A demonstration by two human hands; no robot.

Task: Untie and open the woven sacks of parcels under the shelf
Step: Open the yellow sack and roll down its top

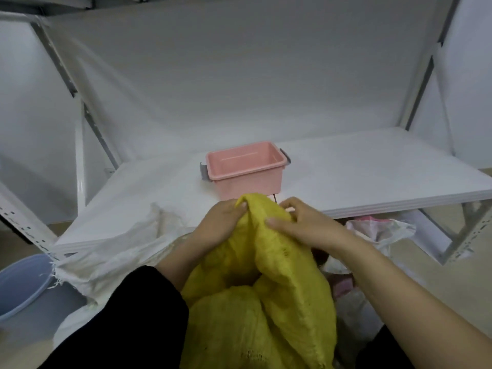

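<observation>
A: Hands first. Left hand (221, 225) clenched on the bunched neck of the yellow woven sack (266, 302), thumb on top, fingers wrapped under the fabric. Right hand (298, 225) pinching the same neck from the other side, thumb pressed flat against the weave.

B: Sack position?

A: Directly under both hands, neck raised up between them, body slumped toward the wearer between a black-clad leg (127, 320) and the right forearm. Whether a tie remains on the neck: cannot tell, fabric folds hide it.

B: Surroundings?

A: Pink plastic tub (245, 169) just beyond the fingertips, standing on the white shelf board (359, 177), grey latches on both ends, nothing visible inside. White woven sack (114, 243) left of the left hand, frayed mouth draped over the board's front edge. Blue basin (21, 286) farther left, low, partly cut off by the frame. Right of the right hand, under the board, a pale bag (383, 230) with pink items showing.

B: Edges and clearance?

A: Board's front edge runs just behind the knuckles. Perforated metal uprights (24, 222) stand at far left and far right. Board surface is bare on both sides of the tub. Space is tight beside the sack: white sack on one side, pale bag on the other.
</observation>
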